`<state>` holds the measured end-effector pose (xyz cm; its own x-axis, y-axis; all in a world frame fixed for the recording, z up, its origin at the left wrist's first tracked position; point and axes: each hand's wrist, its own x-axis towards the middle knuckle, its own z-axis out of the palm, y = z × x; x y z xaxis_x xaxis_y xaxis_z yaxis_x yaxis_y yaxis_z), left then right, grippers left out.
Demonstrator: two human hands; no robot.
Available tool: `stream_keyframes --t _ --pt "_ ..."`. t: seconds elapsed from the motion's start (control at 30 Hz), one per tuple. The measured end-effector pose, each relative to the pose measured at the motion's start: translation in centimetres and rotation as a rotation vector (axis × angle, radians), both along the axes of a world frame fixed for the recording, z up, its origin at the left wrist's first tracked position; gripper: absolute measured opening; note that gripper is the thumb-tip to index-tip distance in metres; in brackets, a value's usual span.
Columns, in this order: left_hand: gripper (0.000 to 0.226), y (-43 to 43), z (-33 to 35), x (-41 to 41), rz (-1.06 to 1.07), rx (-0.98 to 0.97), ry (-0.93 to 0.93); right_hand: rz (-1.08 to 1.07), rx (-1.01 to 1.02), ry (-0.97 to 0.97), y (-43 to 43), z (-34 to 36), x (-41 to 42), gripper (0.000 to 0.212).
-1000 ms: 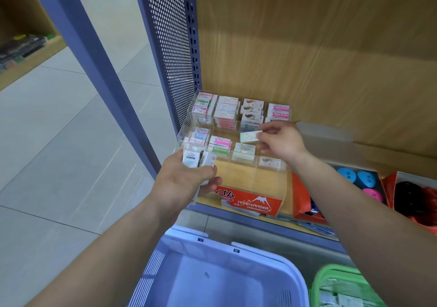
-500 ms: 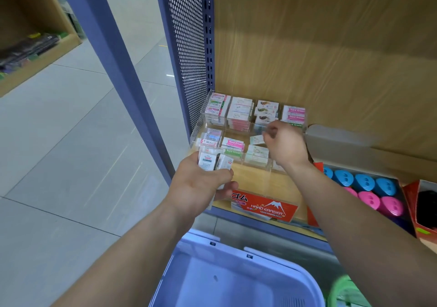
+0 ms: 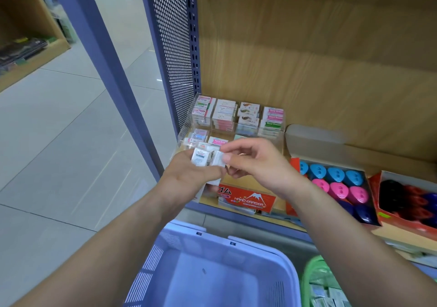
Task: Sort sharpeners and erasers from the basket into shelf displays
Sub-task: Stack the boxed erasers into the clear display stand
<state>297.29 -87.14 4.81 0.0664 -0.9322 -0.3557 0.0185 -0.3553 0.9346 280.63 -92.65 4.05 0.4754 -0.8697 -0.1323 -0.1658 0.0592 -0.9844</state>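
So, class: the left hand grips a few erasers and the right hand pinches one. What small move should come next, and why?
Probably the right hand should pull that eraser free of the bunch in the left hand and carry it to the clear display. Its thumb and finger pinch the rightmost eraser's edge, and the display stands just behind.

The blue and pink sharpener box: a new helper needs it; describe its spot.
On the wooden shelf, right of the clear eraser display, sits an open red box. Unlike the neighbouring box of black and red sharpeners, it shows a blue row and a pink row.
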Motion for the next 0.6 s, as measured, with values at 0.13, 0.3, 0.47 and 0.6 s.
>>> stream_keyframes --t 0.13,0.3,0.47,0.6 --pt "0.026 0.5 0.4 -0.4 0.011 -0.013 0.042 -0.015 0.09 -0.092 0.3 0.4 -1.0 0.013" --pt "0.027 0.6 1.1 -0.5 0.096 -0.02 0.144 -0.09 0.189 -0.215 0.9 0.6 -2.0 0.016" --pt "0.024 0.6 1.6 -0.9 0.111 -0.041 0.175 -0.084 0.099 -0.189 1.3 1.0 -2.4 0.027" --pt "0.021 0.5 1.5 -0.8 0.145 -0.043 0.172 -0.125 0.08 -0.192 1.4 0.6 -2.8 0.019"
